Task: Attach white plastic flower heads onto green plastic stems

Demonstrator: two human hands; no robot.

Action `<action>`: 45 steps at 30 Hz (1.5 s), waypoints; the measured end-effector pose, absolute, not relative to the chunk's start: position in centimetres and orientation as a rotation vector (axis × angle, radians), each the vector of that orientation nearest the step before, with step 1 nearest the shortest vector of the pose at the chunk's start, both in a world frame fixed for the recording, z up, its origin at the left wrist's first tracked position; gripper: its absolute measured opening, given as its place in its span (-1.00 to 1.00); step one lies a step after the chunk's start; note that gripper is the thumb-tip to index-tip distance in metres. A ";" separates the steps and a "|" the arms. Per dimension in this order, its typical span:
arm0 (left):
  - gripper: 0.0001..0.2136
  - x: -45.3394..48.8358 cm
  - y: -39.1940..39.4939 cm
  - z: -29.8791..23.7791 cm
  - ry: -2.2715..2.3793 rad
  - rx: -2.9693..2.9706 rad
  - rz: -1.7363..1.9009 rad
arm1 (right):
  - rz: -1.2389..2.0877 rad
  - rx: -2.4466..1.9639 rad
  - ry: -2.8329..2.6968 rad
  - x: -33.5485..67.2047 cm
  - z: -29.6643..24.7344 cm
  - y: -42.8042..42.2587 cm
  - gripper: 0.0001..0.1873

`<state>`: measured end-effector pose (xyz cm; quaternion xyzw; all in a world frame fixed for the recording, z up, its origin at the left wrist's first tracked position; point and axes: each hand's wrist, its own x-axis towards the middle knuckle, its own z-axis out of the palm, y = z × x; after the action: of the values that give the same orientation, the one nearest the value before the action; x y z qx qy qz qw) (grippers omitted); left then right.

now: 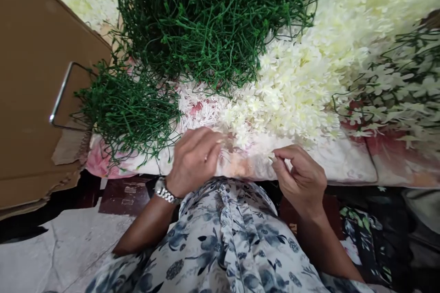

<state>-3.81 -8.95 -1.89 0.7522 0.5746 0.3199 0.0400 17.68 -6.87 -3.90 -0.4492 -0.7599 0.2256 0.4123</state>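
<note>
My left hand (pixel 194 158), with a metal watch (pixel 166 191) on its wrist, is at the near edge of the padded cloth, close to the heap of cream-white artificial flowers (pixel 292 87). Its fingers are curled in with the thumb against them; what they hold, if anything, is blurred and hidden. To the right, my right hand (pixel 302 178) pinches a small white flower (pixel 272 155) between thumb and forefinger, just above the cloth. Green plastic stems (pixel 127 105) lie in a bunch left of my left hand. Loose white thin pieces (pixel 202 107) lie behind it.
A large pile of green stems (pixel 206 23) stands at the back. At left rises a cardboard box (pixel 37 68), with a bent metal wire (pixel 62 91) beside it. Stems bearing white flowers (pixel 395 87) lie at right on the floral-print cloth (pixel 343 162).
</note>
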 end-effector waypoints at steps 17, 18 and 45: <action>-0.90 -6.1 -7.9 -3.6 2.079 2.385 0.820 | 0.339 -1.080 -1.982 14.5 -2.2 -3.4 -0.85; -0.91 -6.2 -7.9 -3.5 2.068 2.368 0.858 | 0.333 -1.066 -1.998 14.3 -1.9 -3.2 -0.86; -0.92 -3.8 -8.8 -1.2 1.261 1.073 1.374 | 0.683 -0.804 -2.031 12.6 0.4 -4.1 -0.80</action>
<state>-3.80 -8.75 -1.21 0.4390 0.5156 0.5620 0.4750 12.62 -4.14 0.44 -0.3197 -0.8080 0.2718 0.4135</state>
